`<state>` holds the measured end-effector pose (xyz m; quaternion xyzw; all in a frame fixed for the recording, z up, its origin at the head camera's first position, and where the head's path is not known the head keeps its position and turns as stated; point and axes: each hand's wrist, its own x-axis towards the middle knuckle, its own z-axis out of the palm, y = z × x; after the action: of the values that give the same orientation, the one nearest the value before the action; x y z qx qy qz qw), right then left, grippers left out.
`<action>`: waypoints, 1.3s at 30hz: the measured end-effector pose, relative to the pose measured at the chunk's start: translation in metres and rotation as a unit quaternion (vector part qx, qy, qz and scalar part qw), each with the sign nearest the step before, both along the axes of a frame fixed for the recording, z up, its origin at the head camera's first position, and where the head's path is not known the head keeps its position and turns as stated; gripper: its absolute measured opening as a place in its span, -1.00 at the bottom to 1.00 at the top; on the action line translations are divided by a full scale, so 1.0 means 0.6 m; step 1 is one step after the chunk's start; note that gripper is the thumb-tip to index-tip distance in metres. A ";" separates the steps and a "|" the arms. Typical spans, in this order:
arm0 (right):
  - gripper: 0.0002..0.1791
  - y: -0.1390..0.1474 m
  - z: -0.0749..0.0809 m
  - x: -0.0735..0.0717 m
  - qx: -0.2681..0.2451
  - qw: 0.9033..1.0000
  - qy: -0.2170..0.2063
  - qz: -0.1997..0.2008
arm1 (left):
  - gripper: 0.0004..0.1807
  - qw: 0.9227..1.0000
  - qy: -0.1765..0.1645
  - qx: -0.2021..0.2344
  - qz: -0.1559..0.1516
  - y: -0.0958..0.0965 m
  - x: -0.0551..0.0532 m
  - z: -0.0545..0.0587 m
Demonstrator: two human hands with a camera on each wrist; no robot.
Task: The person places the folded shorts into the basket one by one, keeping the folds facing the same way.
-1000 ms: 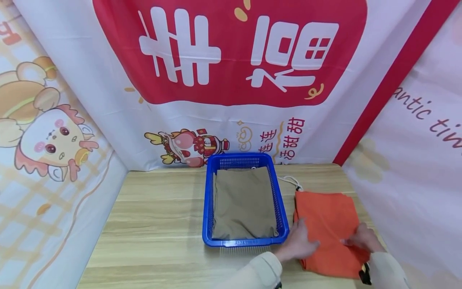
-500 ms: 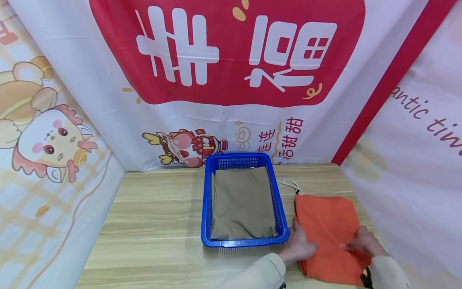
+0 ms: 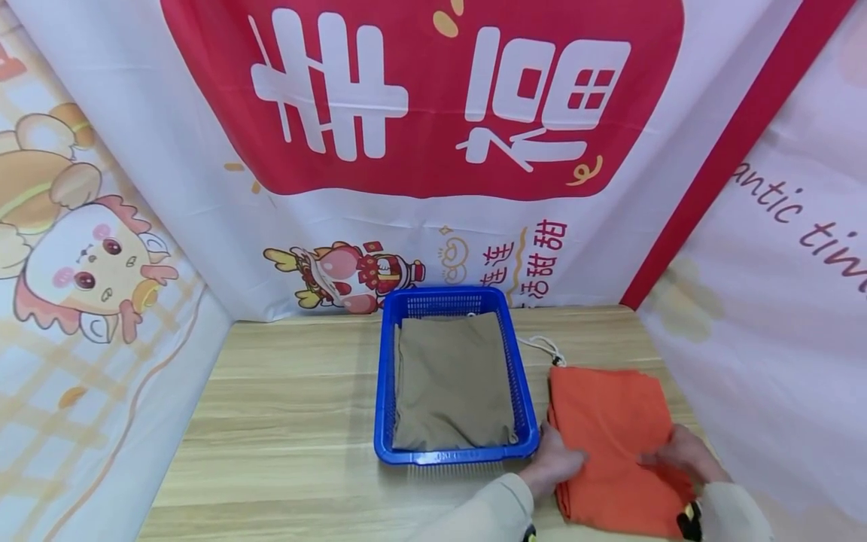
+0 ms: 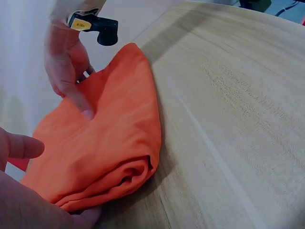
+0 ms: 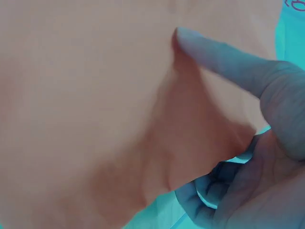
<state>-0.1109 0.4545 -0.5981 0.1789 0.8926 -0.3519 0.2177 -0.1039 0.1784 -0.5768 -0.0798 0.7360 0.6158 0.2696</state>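
Orange cloth (image 3: 609,429), folded in layers, lies between the two hands on the right part of the table (image 3: 291,429). Left hand (image 3: 554,461) grips its left edge: fingers tucked beneath the layers, thumb over the top; whether that thumb touches the fabric cannot be told. Right hand (image 3: 687,453) grips the right edge, thumb tip pressed into the upper surface, fingers under the side; right wrist view shows a crease running from the thumb tip toward the edge. Both grips sit on the nearer half of the orange cloth, roughly opposite each other. White cord (image 3: 542,344) at its far left corner, beyond the left hand. Blue basket (image 3: 384,376) to the left, its near right corner just beside the left hand; brown cloth (image 3: 454,384) inside.
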 end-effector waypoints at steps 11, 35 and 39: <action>-0.13 0.006 0.022 -0.020 -0.030 0.998 -0.035 -0.043 | -0.18 0.998 -0.057 0.016 0.022 0.003 -0.008 -0.018; -0.05 -0.016 0.021 -0.017 -0.117 0.993 0.012 -0.005 | -0.47 0.994 -0.088 0.060 0.031 0.005 -0.006 -0.010; 0.07 -0.019 0.037 -0.017 -0.107 0.994 0.006 -0.007 | -0.48 0.993 -0.080 0.080 0.038 0.009 -0.008 -0.001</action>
<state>-0.1212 0.4430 -0.5760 0.1585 0.8500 -0.4479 0.2277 -0.1085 0.1838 -0.5772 -0.1347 0.6571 0.6738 0.3098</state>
